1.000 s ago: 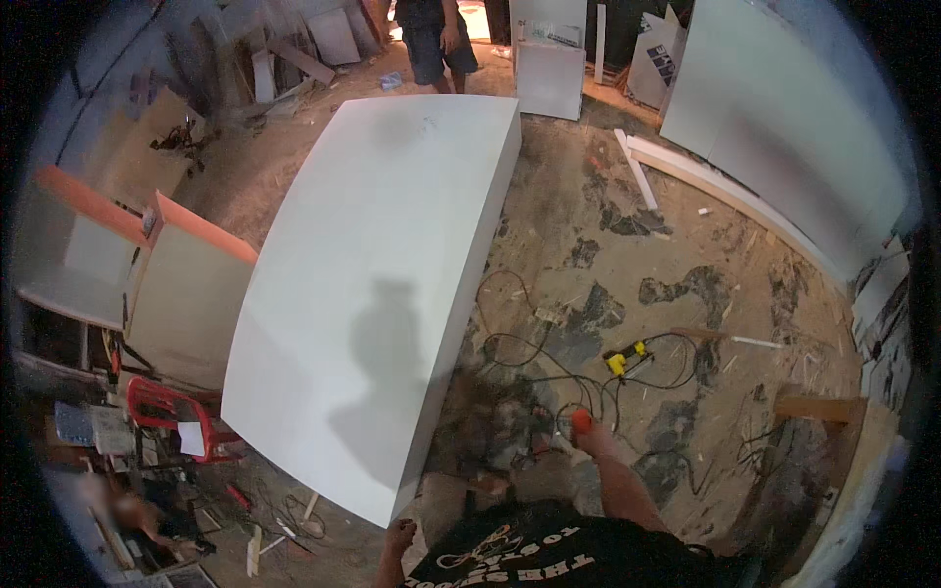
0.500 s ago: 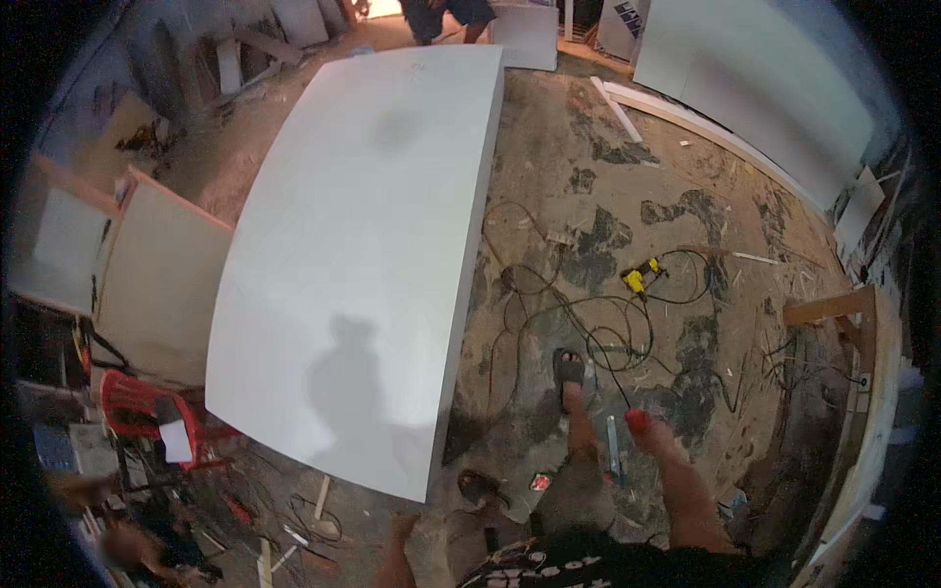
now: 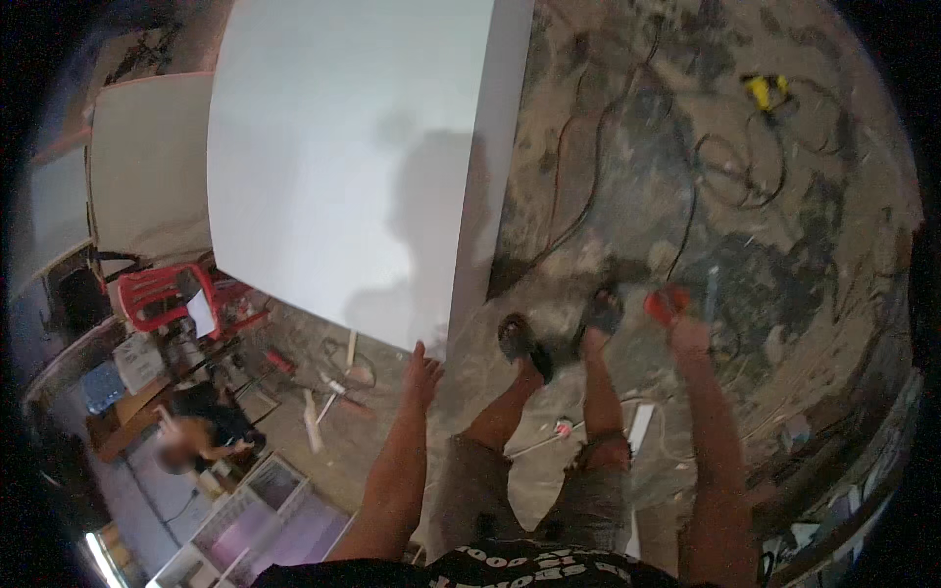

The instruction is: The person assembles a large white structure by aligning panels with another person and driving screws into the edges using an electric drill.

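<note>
A large white box-like panel (image 3: 343,167) with a pale side edge lies in front of me, my shadow falling across it. My left hand (image 3: 423,374) is at its near right corner, thumb and fingers apart, holding nothing; whether it touches the corner I cannot tell. Off to the right, my right hand (image 3: 689,336) is closed round a small red object (image 3: 667,304), too blurred for its kind to show. A dark cable (image 3: 689,220) runs across the floor toward that red object; whether they join is unclear.
A yellow power tool (image 3: 767,92) lies among looped cables at the far right. To the left are a red plastic chair (image 3: 157,299), a beige panel (image 3: 152,167) and a seated person (image 3: 201,426). Scraps of wood (image 3: 313,421) litter the floor near my sandalled feet.
My view has tilted down and nearer, so the panel and yellow tool sit higher. My left hand has come up to the panel's corner. The right hand still grips the red object.
</note>
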A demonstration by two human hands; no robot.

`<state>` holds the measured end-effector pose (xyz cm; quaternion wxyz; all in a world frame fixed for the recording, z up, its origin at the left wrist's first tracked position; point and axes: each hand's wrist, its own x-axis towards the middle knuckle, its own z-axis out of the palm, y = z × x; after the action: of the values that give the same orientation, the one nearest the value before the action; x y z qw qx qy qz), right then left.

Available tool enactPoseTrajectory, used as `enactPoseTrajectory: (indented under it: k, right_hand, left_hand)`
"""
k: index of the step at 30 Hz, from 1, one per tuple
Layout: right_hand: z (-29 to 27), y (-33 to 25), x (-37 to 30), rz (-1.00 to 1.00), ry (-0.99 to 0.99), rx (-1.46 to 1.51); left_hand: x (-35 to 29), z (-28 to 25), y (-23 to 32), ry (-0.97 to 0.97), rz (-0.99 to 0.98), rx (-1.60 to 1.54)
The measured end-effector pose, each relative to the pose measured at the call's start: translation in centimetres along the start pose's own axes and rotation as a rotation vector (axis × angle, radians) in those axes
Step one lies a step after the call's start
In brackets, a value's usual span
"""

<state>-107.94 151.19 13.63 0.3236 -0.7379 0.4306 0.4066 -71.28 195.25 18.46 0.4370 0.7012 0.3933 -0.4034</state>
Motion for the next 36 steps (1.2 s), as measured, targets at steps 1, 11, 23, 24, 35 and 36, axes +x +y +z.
enactPoseTrajectory:
  k: [1, 11, 23, 24, 35, 36]
  right_hand:
    - [1.3, 2.3, 1.2, -0.013, 0.069, -0.179]
    - [11.3, 3.7, 9.7, 0.012, 0.473, -0.354]
    - [22.4, -17.6, 3.8, -0.162, 0.479, 0.853]
    - [22.4, -22.0, 1.6, -0.242, 0.436, 0.941]
    - [13.3, -38.5, 0.3, -0.193, 0.621, 0.951]
    - [12.9, -38.1, 0.0, -0.203, 0.527, 0.862]
  left_hand:
    - [-0.7, 3.1, -1.6, -0.013, 0.027, -0.021]
    - [-4.9, 5.1, -1.4, -0.104, 0.205, 0.377]
    - [-2.0, 2.7, -3.0, -0.258, 0.086, 0.084]
    - [-2.3, 2.3, -2.9, -0.280, 0.084, 0.091]
    - [-10.0, 6.6, -0.1, -0.482, 0.038, -0.280]
    - [-10.6, 7.6, -0.5, -0.416, 0.092, -0.260]
